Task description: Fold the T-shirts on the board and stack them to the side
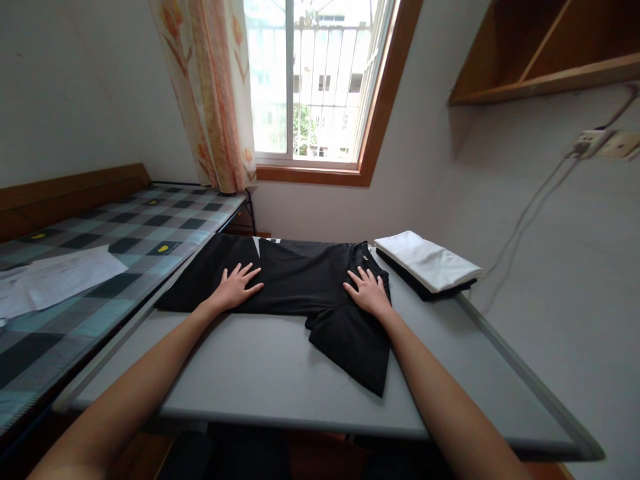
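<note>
A black T-shirt (pixel 295 277) lies spread across the far half of a grey table (pixel 260 373), its collar toward the right and one sleeve hanging toward me. My left hand (pixel 235 287) rests flat on the shirt's lower part, fingers spread. My right hand (pixel 369 290) lies flat near the collar, fingers stretched out too. Neither hand holds anything.
A folded white garment (pixel 427 260) sits on a folded dark one at the table's far right corner. A bed with a checked cover (pixel 125 233) and a white sheet (pixel 55 277) runs along the left. Window and curtain (pixel 215 87) behind, wooden shelf (pixel 545 53) and cable on the right wall.
</note>
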Demonstrator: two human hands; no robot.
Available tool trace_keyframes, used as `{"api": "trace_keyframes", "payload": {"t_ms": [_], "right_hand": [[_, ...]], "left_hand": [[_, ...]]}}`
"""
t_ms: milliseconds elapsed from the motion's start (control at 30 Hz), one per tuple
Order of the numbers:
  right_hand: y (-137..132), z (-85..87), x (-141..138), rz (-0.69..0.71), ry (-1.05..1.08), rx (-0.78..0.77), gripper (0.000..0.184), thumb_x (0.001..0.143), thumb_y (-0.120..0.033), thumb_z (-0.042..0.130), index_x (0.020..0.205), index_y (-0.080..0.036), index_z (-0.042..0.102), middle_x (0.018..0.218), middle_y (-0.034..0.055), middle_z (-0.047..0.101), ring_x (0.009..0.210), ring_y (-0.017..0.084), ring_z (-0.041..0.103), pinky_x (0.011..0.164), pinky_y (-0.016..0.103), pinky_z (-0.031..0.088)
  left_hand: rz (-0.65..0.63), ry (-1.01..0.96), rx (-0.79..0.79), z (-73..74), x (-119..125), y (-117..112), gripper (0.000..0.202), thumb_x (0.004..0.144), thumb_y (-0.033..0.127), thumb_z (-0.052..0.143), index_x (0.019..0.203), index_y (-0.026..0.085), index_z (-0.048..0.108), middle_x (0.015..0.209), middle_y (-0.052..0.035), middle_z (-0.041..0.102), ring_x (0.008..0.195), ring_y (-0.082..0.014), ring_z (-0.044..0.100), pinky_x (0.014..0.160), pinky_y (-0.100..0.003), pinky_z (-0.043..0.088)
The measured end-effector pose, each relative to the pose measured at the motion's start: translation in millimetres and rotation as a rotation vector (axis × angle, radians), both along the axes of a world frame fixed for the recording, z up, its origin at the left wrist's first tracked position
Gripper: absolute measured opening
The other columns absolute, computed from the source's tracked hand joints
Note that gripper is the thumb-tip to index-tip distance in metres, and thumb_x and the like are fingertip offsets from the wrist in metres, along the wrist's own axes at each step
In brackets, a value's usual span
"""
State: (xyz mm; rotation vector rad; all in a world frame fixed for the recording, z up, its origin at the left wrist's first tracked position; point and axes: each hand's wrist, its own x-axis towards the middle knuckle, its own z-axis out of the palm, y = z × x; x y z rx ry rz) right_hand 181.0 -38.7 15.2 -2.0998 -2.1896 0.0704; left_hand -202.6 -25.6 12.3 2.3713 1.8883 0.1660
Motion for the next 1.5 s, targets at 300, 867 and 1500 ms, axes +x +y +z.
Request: {"api": "trace_keyframes", "payload": {"t_ms": [300, 867, 1500], "right_hand": [[-1.1, 1.1, 0.2, -0.033, -0.033, -0.094, 0.064, 0.096, -0.058, 0.025, 0.153, -0.029, 0.026, 0.161, 0.0054, 0.016, 0.147, 0.030, 0.012, 0.116, 0.052, 0.011], [-0.6, -2.0, 1.2, -0.051, -0.021, -0.101, 0.065, 0.095, -0.059, 0.025, 0.153, -0.029, 0.025, 0.161, 0.0051, 0.015, 0.147, 0.030, 0.011, 0.116, 0.052, 0.011], [5.4, 2.6, 23.7, 0.197, 0.461, 0.131, 0.031, 0.083, -0.043, 0.058, 0.062, -0.020, 0.058, 0.064, 0.0031, 0.064, 0.058, 0.016, 0.057, 0.057, 0.027, 0.036]], "left_hand": [[0.106, 0.029, 0.008, 2.5, -15.6, 3.1, 0.070, 0.091, 0.066, 0.023, 0.150, 0.028, 0.032, 0.159, -0.0058, 0.024, 0.146, -0.0350, 0.016, 0.113, -0.062, 0.014], [0.426, 0.048, -0.005, -2.6, -54.1, 18.4, 0.077, 0.088, 0.069, 0.021, 0.151, 0.026, 0.031, 0.159, -0.0110, 0.021, 0.144, -0.0418, 0.015, 0.111, -0.065, 0.013], [0.114, -0.079, 0.234, -2.2, -40.4, 16.0, 0.056, 0.092, 0.054, 0.038, 0.130, 0.019, 0.059, 0.145, -0.0120, 0.048, 0.142, -0.0336, 0.028, 0.112, -0.056, 0.027]]}}
